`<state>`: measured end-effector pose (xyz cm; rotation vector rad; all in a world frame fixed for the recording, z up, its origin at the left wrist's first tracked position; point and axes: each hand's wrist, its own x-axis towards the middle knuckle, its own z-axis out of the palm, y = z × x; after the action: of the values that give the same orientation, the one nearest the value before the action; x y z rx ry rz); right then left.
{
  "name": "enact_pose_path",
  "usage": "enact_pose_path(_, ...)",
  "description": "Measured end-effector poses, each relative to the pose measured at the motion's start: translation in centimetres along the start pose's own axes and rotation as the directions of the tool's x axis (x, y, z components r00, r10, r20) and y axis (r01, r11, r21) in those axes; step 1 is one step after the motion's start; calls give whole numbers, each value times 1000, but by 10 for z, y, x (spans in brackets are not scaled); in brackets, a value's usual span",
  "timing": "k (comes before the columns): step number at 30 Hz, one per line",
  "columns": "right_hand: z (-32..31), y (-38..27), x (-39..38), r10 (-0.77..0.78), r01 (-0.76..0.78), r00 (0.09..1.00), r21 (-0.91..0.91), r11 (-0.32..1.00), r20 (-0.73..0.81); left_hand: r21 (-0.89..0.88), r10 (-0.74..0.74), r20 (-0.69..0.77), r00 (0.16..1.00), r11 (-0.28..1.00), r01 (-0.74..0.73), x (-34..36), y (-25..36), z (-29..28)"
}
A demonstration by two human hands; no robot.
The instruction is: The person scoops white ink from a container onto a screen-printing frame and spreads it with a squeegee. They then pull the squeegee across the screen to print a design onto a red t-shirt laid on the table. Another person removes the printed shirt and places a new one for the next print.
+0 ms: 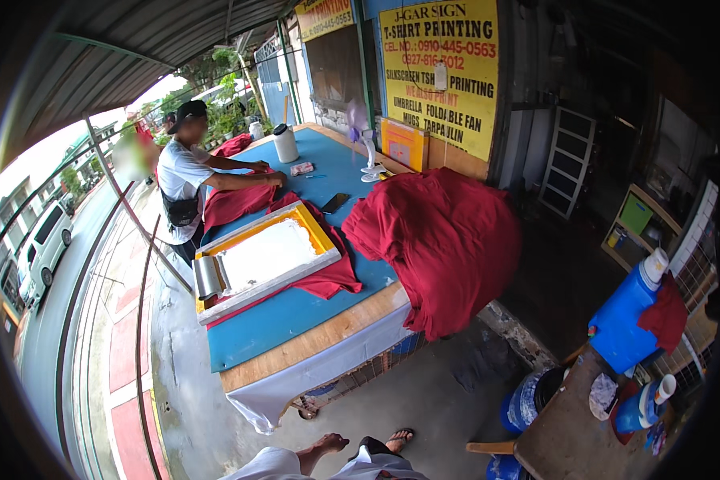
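My left hand [330, 442] hangs low at the bottom of the view, beyond my white sleeve [268, 466]. It is apart from the table, nothing shows in it, and its fingers are too small to read. My right hand is out of sight. Ahead stands a table with a blue top [252, 340]. On it a screen printing frame [270, 250] lies over red cloth, with white ink across its mesh and a squeegee [210, 278] at its near left end. A big pile of red shirts [440, 248] drapes over the table's right side.
Across the table a person [186, 172] in a cap handles red cloth [240, 202]. A white tub [285, 144], a phone [335, 203] and a small fan [368, 152] stand or lie there. A blue jug [626, 316] is at right, on a brown table [576, 432].
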<state>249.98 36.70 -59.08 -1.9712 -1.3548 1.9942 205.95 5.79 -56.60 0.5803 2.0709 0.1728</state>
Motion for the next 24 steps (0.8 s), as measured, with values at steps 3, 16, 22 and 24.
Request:
enact_pose_path(3,8,-61,29,-19,21,999,-53,998,31,-100,48,-58,997,994,-54,48,33,-43)
enact_pose_path(16,6,-153,97,83,-67,993,-169,983,87,-361,-179,-202,963,928,97,64,72,-101)
enact_pose_path(22,-24,-146,121,157,-141,983,-157,978,94,-327,-334,10,942,890,319,12,69,-54)
enact_pose_path(24,-35,-138,128,185,-170,978,-146,975,99,-319,-379,109,919,862,394,2,77,-40)
